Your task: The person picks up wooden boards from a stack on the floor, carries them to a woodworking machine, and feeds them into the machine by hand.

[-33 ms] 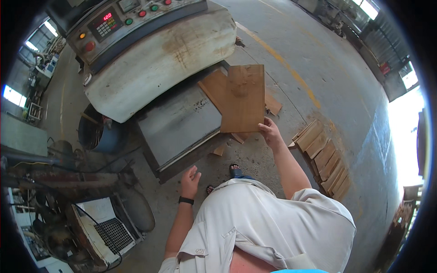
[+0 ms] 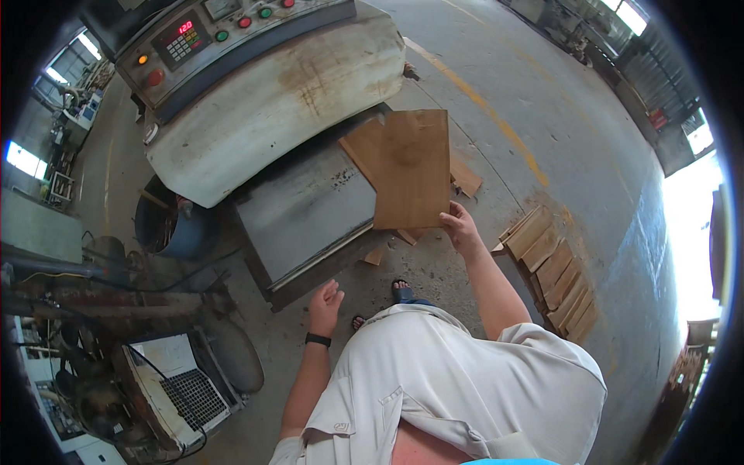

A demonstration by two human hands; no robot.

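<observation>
My right hand (image 2: 459, 226) pinches the near right corner of a flat brown wooden board (image 2: 412, 170), thumb on the upper face. The board has a darker patch towards its far end. Beneath it, partly hidden, another brown board (image 2: 363, 147) lies at a slant across the right end of the machine's grey metal bed (image 2: 306, 213). My left hand (image 2: 325, 306), with a dark band on the wrist, hovers short of the bed's front edge. Its fingers are loosely bent and apart, with nothing in them.
Behind the bed stands a pale machine housing (image 2: 287, 93) with a button panel (image 2: 186, 43). Several thin wooden boards (image 2: 554, 271) lie in a row at right. Wood scraps (image 2: 465, 177) lie on the floor. A blue drum (image 2: 190, 232) and a grated metal unit (image 2: 194, 399) are at left.
The board in my right hand has shifted very slightly, its near edge a little closer to me. My left hand stays almost where it was.
</observation>
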